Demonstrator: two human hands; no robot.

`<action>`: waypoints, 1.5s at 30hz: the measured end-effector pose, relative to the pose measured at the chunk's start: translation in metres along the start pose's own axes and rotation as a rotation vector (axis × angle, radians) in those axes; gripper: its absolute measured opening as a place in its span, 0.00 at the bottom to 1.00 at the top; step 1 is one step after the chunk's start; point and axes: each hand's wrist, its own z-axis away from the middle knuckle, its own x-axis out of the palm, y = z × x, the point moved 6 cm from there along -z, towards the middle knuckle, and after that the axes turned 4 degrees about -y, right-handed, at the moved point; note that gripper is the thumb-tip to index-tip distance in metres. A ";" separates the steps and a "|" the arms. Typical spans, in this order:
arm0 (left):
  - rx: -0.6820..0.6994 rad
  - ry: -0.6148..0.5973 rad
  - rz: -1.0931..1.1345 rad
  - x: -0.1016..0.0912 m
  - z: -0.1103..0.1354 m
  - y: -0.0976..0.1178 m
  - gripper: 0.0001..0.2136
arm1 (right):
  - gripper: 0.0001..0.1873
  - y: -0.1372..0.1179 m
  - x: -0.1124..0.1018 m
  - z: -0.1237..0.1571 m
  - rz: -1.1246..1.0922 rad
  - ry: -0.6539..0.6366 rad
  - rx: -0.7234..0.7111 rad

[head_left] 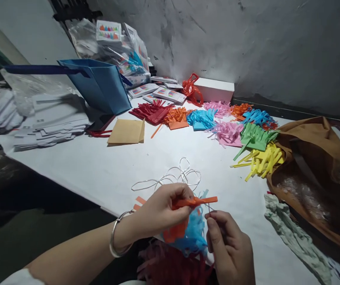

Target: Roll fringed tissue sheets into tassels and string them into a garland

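Head view: two bare hands work close together over the near edge of a white tabletop [164, 152]. What could go wrong is mostly at the fingertips. The left hand [162, 211] pinches a twisted orange strip [208, 200] of thin paper; too hard a pull there might tear it, and too loose a pinch might let the twist unwind. The right hand [230, 247] has thumb and forefinger closed on a thin, dark, needle-like piece [209, 209], which could slip and prick a finger if it is sharp; whether it is a needle, I cannot tell. White cord [184, 172] lies in loose loops just beyond the hands and could tangle if dragged.

The strip runs through the left hand's fingers, its flat end sticking out to the right, just above the right hand's fingertips. The dark piece stands upright between those fingertips and the strip, seeming to meet its underside. Blue fringe [195, 231] hangs below the strip, between the hands, with dark red fringe [172, 263] lower, near the lap.
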 end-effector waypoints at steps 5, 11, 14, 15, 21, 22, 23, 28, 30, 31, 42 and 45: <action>-0.066 -0.133 0.306 0.020 0.002 -0.017 0.11 | 0.21 0.001 0.000 0.000 -0.047 0.006 0.049; 0.073 -0.100 0.194 0.022 0.008 -0.013 0.09 | 0.20 -0.001 0.000 0.001 -0.077 -0.004 0.086; 0.111 -0.094 0.184 0.022 0.009 -0.007 0.07 | 0.20 -0.001 -0.001 0.001 -0.045 -0.008 0.073; 0.110 -0.094 0.210 0.022 0.009 -0.007 0.07 | 0.20 0.000 -0.001 0.001 -0.038 -0.008 0.068; 0.154 0.097 0.194 0.014 0.011 -0.011 0.04 | 0.20 0.004 -0.004 0.010 -0.003 0.026 0.032; 0.199 0.155 0.140 0.011 0.012 -0.009 0.02 | 0.20 0.004 -0.004 0.012 -0.006 0.031 0.030; 0.252 0.206 0.080 0.010 0.014 -0.007 0.01 | 0.20 0.004 -0.004 0.013 -0.010 0.032 0.029; 0.466 0.291 -0.149 0.012 0.021 0.009 0.04 | 0.20 0.004 0.001 0.014 -0.036 -0.016 0.035; 0.504 0.285 -0.220 0.014 0.023 0.014 0.05 | 0.21 0.004 0.003 0.013 -0.051 -0.028 0.050; 0.522 0.282 -0.256 0.014 0.024 0.017 0.05 | 0.21 0.005 0.003 0.013 -0.056 -0.028 0.061; 0.676 0.320 -0.474 0.019 0.028 0.012 0.07 | 0.22 0.009 0.005 0.011 -0.167 -0.052 0.175; 0.682 0.318 -0.529 0.020 0.030 0.012 0.08 | 0.22 0.009 0.004 0.010 -0.224 -0.082 0.215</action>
